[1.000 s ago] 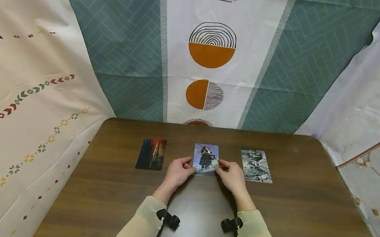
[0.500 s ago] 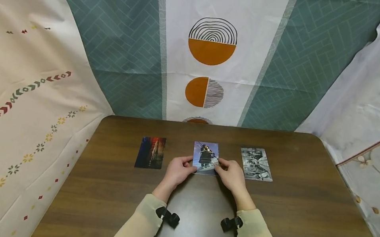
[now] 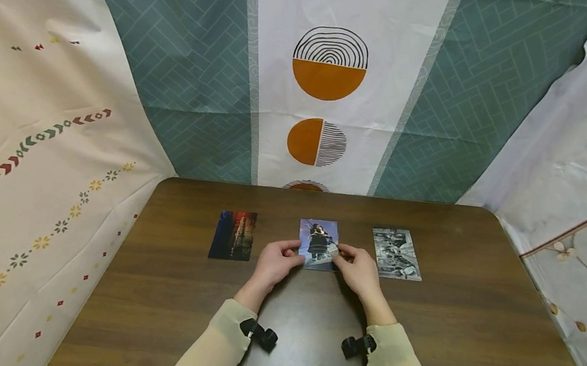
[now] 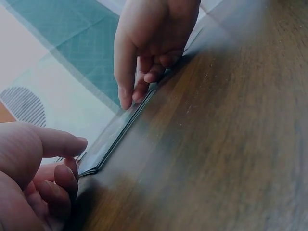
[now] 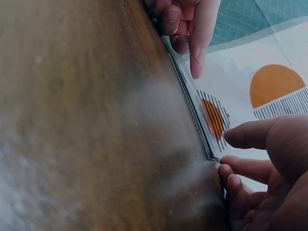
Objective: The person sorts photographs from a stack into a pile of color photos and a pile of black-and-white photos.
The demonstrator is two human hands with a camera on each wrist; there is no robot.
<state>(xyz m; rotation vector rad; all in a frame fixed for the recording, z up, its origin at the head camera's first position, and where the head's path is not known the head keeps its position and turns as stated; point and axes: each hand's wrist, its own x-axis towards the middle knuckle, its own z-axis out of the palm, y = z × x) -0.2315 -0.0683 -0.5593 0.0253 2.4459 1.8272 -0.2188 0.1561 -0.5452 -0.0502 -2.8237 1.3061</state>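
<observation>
Pinching the middle card near its lower left corner with the left hand and near its lower right corner with the right hand, with thumbs toward the face and fingers at the side edges. Lies low at the bench, between the dark red-and-blue card and the grey card; from the wrist views, hard to tell flat contact from a slight lift. Shows dark lines along the near edge, so perhaps made of several layers, though too fine to count. If layered, could shear apart under uneven finger pressure and end up fanned. Could bow in the middle if squeezed inward from both sides, being thin and held only near the lower corners. Could twist out of line with the row if pulled harder on one side, or swing at the far end, where unsupported by fingers. Might skid if released unevenly on such a smooth-looking bench. On the right, worth watching for a nudge to the grey card, just beside the right hand; cannot tell touching from merely close. On the left, little more room before brushing the dark red-and-blue card with an outward sweep.
</observation>
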